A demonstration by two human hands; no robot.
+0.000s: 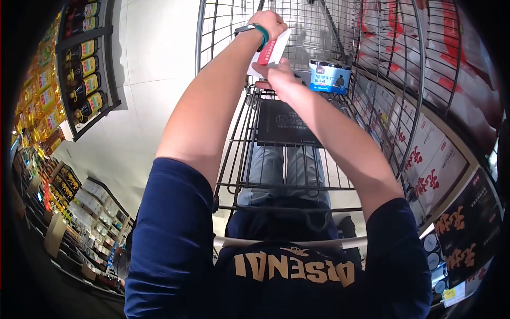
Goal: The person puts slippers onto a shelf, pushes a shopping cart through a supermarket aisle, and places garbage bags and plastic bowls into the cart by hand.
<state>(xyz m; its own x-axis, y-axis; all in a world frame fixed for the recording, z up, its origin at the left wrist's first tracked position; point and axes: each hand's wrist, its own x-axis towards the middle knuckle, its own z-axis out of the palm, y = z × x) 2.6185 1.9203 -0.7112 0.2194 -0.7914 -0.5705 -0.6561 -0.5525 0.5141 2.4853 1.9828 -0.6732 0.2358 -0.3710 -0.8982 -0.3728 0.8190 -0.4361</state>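
Note:
My left hand [268, 24], with a watch on a green band at its wrist, is closed on the top end of a white package with a red printed panel [272, 51]. At the lower end, my right hand [282, 80] has its fingers around the same package, which is tilted above the shopping cart [244, 154]. The arms and hands partly cover the package, so its full shape is hidden. To the right of my right hand, a blue-and-white multipack with dark tops [329, 78] sits in the cart.
A black panel [284, 122] lies on the cart's wire seat, near the pale handle bar [228, 242]. Bottle shelves [87, 87] stand left across the floor. Stacked cartons [433, 159] and red-and-white bags [441, 58] line the right side close to the cart.

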